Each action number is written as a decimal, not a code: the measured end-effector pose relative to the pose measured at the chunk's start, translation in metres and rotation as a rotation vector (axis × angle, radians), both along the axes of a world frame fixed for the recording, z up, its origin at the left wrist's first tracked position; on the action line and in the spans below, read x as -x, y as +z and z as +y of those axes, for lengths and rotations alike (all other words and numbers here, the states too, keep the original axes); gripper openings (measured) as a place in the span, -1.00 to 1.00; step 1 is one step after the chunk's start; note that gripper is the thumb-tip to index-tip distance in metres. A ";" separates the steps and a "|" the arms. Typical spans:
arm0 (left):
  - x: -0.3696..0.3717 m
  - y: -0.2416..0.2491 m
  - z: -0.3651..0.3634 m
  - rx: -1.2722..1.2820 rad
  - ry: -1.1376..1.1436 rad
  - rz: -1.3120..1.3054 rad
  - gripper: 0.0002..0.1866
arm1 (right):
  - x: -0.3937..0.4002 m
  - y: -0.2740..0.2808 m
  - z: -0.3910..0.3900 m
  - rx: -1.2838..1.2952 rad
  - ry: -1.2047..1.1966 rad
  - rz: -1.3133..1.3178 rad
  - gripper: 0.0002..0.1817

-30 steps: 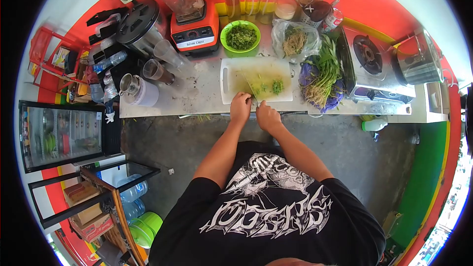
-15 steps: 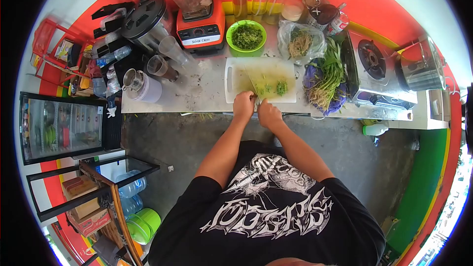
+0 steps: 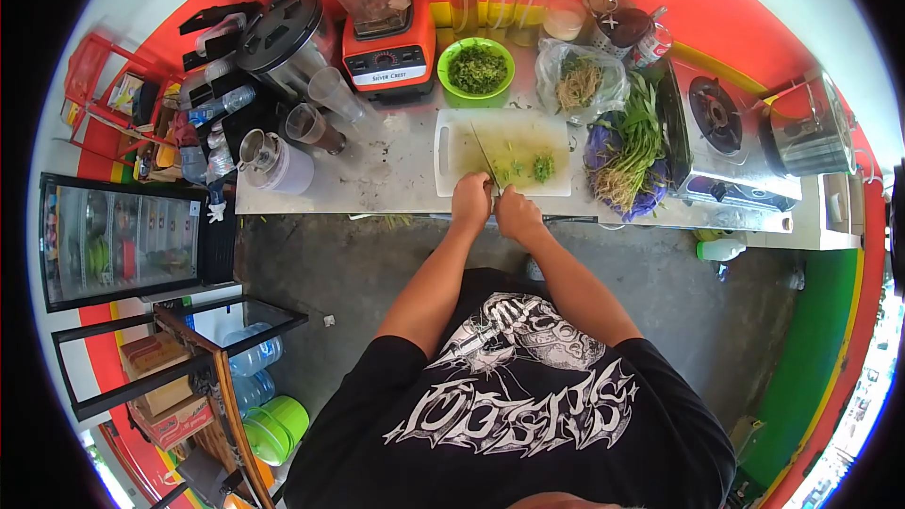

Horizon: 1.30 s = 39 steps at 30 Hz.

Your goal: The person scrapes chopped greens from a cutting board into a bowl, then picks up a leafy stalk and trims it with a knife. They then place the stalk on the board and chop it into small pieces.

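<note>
A long knife (image 3: pixel 482 150) lies slanted over the white cutting board (image 3: pixel 453 122), its tip toward the far left corner. My right hand (image 3: pixel 518 214) is closed around its handle at the board's near edge. My left hand (image 3: pixel 471 201) is closed right beside the blade's base, its fingertips curled; whatever they pinch is hidden. Chopped green herbs (image 3: pixel 543 168) form a small pile on the board's right, with loose bits nearer the blade. Behind the board stands a green bowl (image 3: pixel 510 73) filled with chopped greens (image 3: pixel 476 70).
Right of the board are a bundle of leafy greens with roots (image 3: pixel 630 155) and a plastic bag (image 3: pixel 615 85). Further right stands a gas stove (image 3: pixel 693 146) with a large pot (image 3: pixel 813 137). A red blender (image 3: pixel 388 49), plastic cups (image 3: pixel 313 129) and a metal jug (image 3: pixel 280 165) stand left.
The whole view has shifted slightly. Both hands stay together at the board's near edge, and the knife keeps almost the same slant. The herb pile looks unchanged.
</note>
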State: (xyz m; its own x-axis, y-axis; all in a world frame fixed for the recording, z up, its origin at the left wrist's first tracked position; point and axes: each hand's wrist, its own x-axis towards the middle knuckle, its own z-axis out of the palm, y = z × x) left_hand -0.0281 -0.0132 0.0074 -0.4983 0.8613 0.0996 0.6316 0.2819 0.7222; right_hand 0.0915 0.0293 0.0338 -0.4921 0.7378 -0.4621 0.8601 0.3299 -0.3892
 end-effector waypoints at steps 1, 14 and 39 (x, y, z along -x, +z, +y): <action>0.000 -0.001 -0.002 -0.045 -0.003 0.011 -0.92 | 0.000 0.002 -0.001 0.003 -0.006 -0.010 -0.58; 0.013 -0.015 -0.009 -0.164 -0.064 -0.171 -0.81 | 0.005 0.006 0.004 0.054 -0.026 -0.021 -0.56; 0.016 -0.010 -0.008 -0.048 0.105 -0.294 -0.80 | -0.045 0.022 -0.003 -0.006 -0.077 0.167 -0.57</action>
